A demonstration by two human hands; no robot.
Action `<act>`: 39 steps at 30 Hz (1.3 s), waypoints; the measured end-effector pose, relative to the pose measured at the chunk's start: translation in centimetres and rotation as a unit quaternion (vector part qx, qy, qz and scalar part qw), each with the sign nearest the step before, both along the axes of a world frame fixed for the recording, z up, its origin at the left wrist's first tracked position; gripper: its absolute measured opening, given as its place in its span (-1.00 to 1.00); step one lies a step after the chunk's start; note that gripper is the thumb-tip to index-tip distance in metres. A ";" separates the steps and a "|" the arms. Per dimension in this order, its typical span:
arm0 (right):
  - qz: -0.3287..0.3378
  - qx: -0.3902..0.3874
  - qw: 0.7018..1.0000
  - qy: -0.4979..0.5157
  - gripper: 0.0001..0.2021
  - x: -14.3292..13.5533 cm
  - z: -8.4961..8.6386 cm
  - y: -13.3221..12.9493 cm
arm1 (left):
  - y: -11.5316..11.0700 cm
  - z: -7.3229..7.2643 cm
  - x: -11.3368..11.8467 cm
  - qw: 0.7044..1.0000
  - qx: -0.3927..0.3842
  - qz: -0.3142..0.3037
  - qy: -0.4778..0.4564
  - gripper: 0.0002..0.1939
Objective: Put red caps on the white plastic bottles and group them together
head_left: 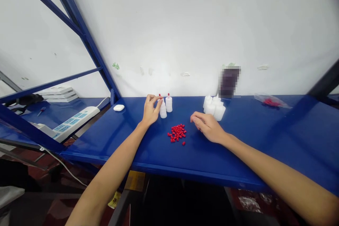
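Observation:
My left hand (152, 108) pinches the top of a white bottle (162, 110) that stands on the blue table; its fingers partly cover the neck. Just right of it stands another white bottle (168, 104) with a red cap; a further red tip shows behind my fingers. Several small red caps (177, 133) lie in a loose pile in front of the bottles. To the right of the pile, my right hand (207, 125) hovers low with curled fingers; whether anything is in them is hidden. Behind it several white bottles without red caps (218, 111) stand in a group.
On the blue table (238, 162), a white oval object (119, 107) lies at the left and a plastic bag with red pieces (272, 101) at the back right. A dark blurred rectangle (229, 82) leans on the wall. A power strip (75, 122) lies beyond the blue frame.

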State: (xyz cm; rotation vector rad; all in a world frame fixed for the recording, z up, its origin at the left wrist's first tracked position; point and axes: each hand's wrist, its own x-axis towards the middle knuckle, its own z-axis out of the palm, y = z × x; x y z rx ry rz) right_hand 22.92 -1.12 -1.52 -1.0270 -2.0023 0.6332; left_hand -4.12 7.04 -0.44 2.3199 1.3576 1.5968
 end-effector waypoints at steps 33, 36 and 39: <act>0.059 -0.124 0.984 0.112 -0.58 -0.9 0.0 0.8 | -3.5 -0.5 4.7 0.919 -0.168 -0.254 0.250 -0.72; 0.035 -0.103 0.989 0.100 -0.58 -1.0 -0.2 1.0 | -3.1 -0.5 4.7 0.922 -0.195 -0.241 0.234 -0.77; 0.023 -0.101 0.989 0.105 -0.57 -1.2 -0.2 1.1 | -3.0 -0.3 4.8 0.921 -0.207 -0.245 0.220 -0.80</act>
